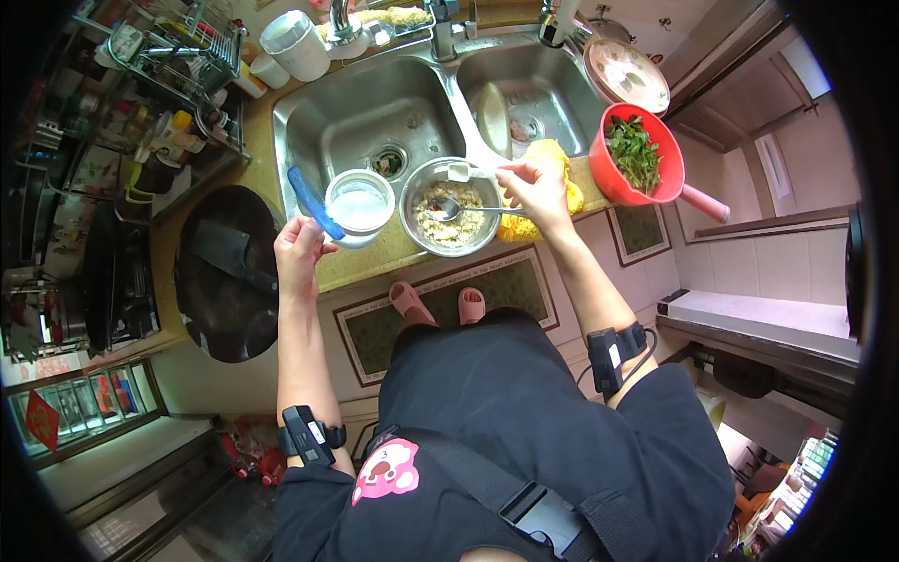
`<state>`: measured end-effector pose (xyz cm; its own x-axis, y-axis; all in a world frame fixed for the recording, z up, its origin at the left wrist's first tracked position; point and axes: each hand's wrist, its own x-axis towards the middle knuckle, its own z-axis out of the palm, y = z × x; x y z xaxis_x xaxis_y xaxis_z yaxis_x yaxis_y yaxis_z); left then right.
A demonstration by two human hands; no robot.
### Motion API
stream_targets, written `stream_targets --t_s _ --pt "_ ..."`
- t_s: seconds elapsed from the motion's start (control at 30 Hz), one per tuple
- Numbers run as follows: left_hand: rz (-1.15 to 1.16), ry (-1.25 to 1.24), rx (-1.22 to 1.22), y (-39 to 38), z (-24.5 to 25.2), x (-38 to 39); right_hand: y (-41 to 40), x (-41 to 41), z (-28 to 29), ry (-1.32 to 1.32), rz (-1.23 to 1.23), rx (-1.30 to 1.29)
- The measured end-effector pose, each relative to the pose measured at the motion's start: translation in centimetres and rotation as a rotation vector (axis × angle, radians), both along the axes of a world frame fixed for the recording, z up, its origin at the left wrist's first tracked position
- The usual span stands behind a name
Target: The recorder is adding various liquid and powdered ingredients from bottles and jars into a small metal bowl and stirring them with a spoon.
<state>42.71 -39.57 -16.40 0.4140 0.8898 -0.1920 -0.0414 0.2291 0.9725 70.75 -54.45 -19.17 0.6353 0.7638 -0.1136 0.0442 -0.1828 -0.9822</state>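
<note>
My left hand (302, 254) pinches a blue lid (314, 200), tilted up at the left side of a white jar (359, 205). White powder shows inside the jar. In my right hand (537, 188) is a small white scoop (465, 173), held over the far rim of a steel bowl (449, 246). A pale, crumbly mixture (460, 228) lies in the bowl. A metal spoon (446, 208) rests there with a dark bit on it, its handle reaching beneath my right hand; whether my fingers touch that handle, I cannot tell.
Behind the bowl is a double steel sink (358, 98), with a pale green gourd-like vegetable (494, 116) in its right basin. A yellow cloth (523, 226) lies by my right hand. Rightward stands a red strainer (635, 190) of leafy greens. A wok (225, 309) holding a cleaver (221, 246) sits left.
</note>
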Motion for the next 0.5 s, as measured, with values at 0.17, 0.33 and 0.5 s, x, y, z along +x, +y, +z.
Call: stream_targets --t_s 0.17,0.33,0.5 --pt "-0.017 0.013 -0.009 -0.3 0.1 1.1 1.0 -0.7 1.6 0.276 0.109 0.122" --pt "-0.096 -0.004 -0.033 -0.4 0.4 2.0 3.9 -5.3 3.1 -0.352 0.364 0.034" --pt "0.178 -0.048 -0.187 0.1 2.4 0.0 0.2 -1.0 3.3 -0.957 0.417 -0.017"
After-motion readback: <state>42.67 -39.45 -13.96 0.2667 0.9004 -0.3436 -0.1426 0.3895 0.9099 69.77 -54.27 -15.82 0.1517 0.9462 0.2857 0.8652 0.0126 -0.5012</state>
